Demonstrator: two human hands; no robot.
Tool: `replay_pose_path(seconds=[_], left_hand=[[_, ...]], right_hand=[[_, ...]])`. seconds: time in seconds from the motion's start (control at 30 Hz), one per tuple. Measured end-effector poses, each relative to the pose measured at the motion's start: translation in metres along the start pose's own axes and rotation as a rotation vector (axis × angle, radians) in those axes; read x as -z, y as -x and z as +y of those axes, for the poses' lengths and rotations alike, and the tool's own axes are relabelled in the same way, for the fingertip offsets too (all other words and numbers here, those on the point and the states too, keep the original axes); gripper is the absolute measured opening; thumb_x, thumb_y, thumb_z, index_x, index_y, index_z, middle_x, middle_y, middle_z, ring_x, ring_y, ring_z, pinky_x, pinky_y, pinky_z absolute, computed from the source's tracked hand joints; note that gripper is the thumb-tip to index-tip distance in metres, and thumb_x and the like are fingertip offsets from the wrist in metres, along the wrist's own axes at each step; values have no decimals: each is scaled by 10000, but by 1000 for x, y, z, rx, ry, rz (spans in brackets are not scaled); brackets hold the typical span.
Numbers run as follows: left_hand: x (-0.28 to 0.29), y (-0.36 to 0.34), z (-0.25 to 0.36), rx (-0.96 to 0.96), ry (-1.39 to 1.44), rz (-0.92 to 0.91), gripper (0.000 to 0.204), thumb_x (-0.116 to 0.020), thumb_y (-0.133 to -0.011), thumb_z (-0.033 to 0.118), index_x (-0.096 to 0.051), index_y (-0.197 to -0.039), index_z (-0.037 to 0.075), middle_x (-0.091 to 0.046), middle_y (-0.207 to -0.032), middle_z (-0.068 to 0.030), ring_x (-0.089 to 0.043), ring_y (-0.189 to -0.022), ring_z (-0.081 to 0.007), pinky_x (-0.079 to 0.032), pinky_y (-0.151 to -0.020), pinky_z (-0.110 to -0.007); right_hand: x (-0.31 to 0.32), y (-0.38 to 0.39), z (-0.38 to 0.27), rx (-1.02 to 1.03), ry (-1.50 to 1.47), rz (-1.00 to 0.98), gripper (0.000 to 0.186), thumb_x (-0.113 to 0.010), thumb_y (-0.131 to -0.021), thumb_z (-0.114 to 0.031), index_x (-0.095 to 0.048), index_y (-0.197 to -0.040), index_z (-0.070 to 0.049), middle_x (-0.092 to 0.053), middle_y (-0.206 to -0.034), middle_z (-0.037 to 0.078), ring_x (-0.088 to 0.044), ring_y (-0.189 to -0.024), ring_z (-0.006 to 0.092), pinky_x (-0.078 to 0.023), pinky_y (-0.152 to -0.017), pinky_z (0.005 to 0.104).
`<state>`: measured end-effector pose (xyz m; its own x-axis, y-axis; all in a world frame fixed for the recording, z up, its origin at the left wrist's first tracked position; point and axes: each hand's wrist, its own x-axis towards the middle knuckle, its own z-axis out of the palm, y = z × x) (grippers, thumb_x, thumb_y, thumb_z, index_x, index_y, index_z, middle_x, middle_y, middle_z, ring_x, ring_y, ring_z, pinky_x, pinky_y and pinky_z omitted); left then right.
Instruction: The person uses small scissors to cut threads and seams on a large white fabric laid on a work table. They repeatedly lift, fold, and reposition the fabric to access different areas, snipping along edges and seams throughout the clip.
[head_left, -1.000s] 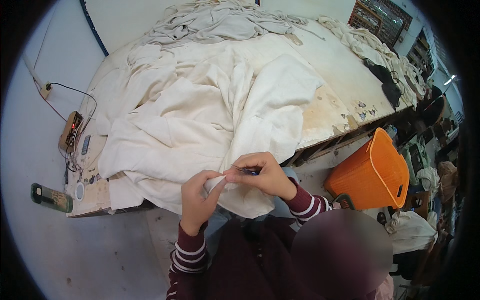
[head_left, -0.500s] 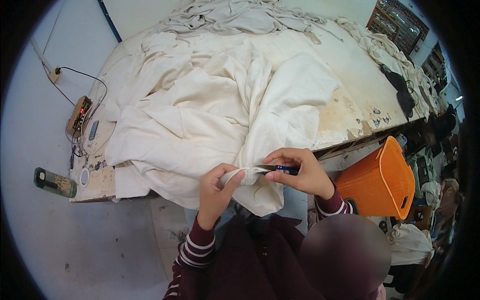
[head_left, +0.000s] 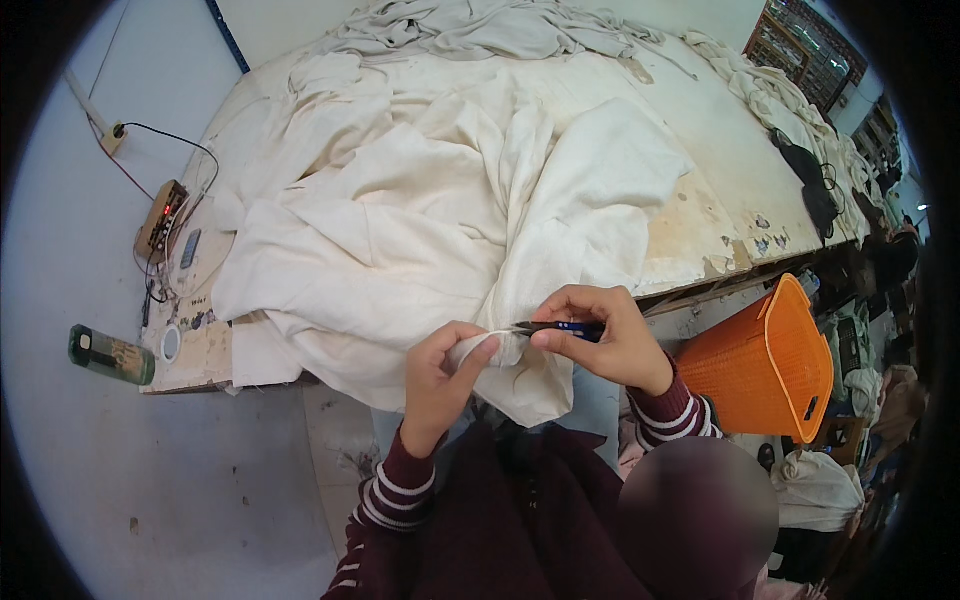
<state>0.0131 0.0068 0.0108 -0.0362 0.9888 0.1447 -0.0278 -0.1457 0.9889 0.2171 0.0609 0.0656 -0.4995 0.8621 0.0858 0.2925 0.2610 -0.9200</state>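
A large cream cloth (head_left: 390, 235) lies in loose folds over the table's near part and hangs off the front edge toward my lap. My left hand (head_left: 440, 378) pinches a folded edge of it between thumb and fingers. In my right hand (head_left: 612, 340) are small thread snips (head_left: 572, 328) with a blue handle and dark blades, pointing left. The tips of the snips are at the pinched cloth edge, just right of my left fingertips. Whether they touch a thread is too small to tell.
Grey-white cloth (head_left: 490, 28) is heaped at the back of the worn table (head_left: 690, 235). On its left stand a brown box with red lights (head_left: 160, 222), a remote (head_left: 190, 249) and a green bottle (head_left: 112, 355). An orange basket (head_left: 745, 365) stands at the right; a black item (head_left: 808, 180) lies above it.
The snips' blades, apart around the cloth edge before, now look closer together. Both hands keep nearly the same place and hold; the whole view has shifted slightly.
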Motion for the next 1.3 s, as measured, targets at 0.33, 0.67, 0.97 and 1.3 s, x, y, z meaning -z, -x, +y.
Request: replay_pose_path(seconds=[0.33, 0.67, 0.97, 1.3], left_hand=[[1, -2, -3, 89, 110, 26, 162, -656, -912, 149, -640, -854, -2, -585, -734, 40, -481, -678, -22, -383, -596, -187], [-3, -2, 2, 96, 217, 24, 158, -665, -909, 144, -667, -916, -13, -641, -796, 16, -538, -728, -25, -438, -644, -188], [36, 3, 13, -453, -411, 191, 258, -677, -833, 81, -647, -1077, 4, -651, -1143, -144, -595, -1084, -298, -440, -951, -362], [70, 78, -63, -644, -947, 416, 416, -785, -743, 237, -564, -1063, 88, -567, -1050, -97, -532, -1014, -316, -419, -908, -432]], right_hand=[[-9, 13, -6, 438, 563, 117, 194, -751, -778, -248, -690, -904, -114, -677, -751, 39, -648, -628, 225, -481, -554, 320], [-7, 2, 9, 351, 155, 253, 285, -775, -747, -196, -683, -976, -52, -658, -761, 79, -631, -642, 189, -473, -598, 271], [185, -9, 32, 308, 219, 965, 102, -508, -907, -103, -595, -930, -56, -548, -749, -14, -431, -577, 87, -353, -528, 252], [88, -4, 120, 277, 255, 372, 493, -650, -780, -3, -581, -1268, -29, -545, -1358, 142, -469, -1298, 253, -334, -1091, 367]])
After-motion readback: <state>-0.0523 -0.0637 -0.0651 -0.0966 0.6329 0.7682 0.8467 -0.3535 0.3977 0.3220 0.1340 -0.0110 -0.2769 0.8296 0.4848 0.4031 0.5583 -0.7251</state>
